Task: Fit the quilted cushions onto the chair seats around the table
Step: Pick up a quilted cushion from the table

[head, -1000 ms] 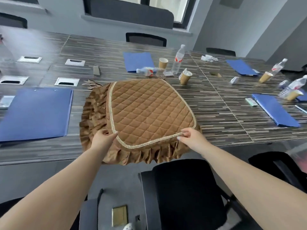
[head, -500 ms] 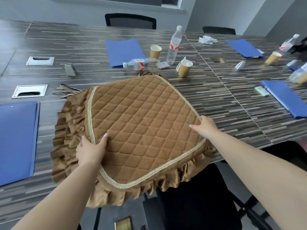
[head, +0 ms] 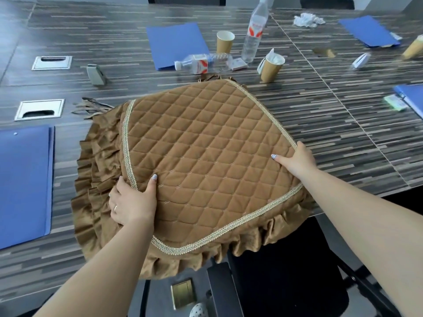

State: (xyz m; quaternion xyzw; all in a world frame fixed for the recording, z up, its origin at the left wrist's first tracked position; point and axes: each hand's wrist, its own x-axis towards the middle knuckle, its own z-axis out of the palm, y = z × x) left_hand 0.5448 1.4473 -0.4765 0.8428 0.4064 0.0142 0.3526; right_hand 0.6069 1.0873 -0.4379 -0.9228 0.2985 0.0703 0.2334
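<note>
Cushion comes nearer, hands shift up its sides

The quilted cushion [head: 201,161] now overhangs the table edge [head: 343,197] further; left hand [head: 131,202] and right hand [head: 295,161] grip higher than before.

Meeting room: long table [head: 343,124], blue folders [head: 176,44], water bottles [head: 254,30].

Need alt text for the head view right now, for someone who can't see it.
Both hands, left and right, grip a brown quilted cushion lying on the table, its near edge overhanging a black chair. Blue folders, cups and bottles lie beyond.
</note>
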